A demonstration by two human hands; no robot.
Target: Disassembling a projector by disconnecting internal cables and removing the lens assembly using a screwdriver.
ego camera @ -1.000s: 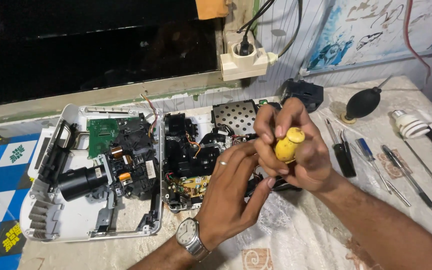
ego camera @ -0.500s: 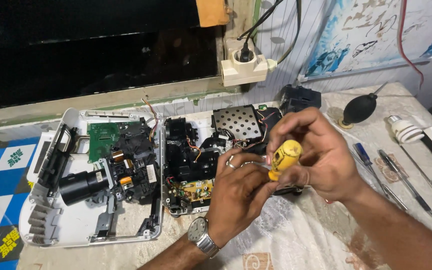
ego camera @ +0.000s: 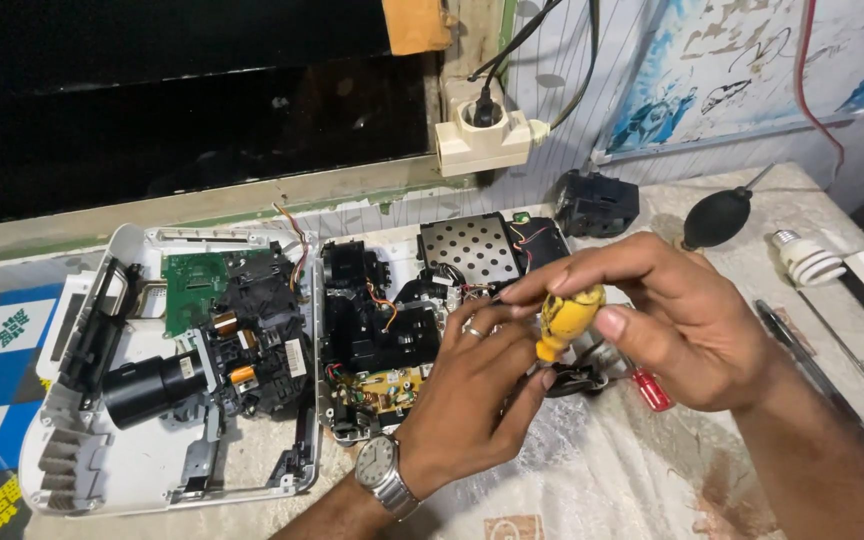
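The right hand (ego camera: pixel 687 325) held a screwdriver (ego camera: pixel 567 318) with a yellow handle. Its thumb and fingers were closed around the handle, which was tipped a little to one side. The tip of the tool could not be seen, because the left hand (ego camera: pixel 467 400) was in front of it. The left hand sat just under the screwdriver, with its fingers curled in close to the tool. Whether it gripped anything could not be told. It had a ring on one finger and a watch (ego camera: pixel 384 470) on the wrist. Both hands were over the right side of an opened machine (ego camera: pixel 392 330), full of black parts, coloured wires and a small board. To the left lay a white shell (ego camera: pixel 102 470) with a black lens tube (ego camera: pixel 147 385) and a green board (ego camera: pixel 192 290) in it. A red handle (ego camera: pixel 650 390) peeked out under the right hand on the cloth-covered table (ego camera: pixel 602 480). Farther right were a black air blower (ego camera: pixel 717 215), a white bulb (ego camera: pixel 807 258) and some thin tools (ego camera: pixel 787 335). A black block (ego camera: pixel 597 203) sat near the wall. A cream plug socket (ego camera: pixel 482 140) was on the wall above.
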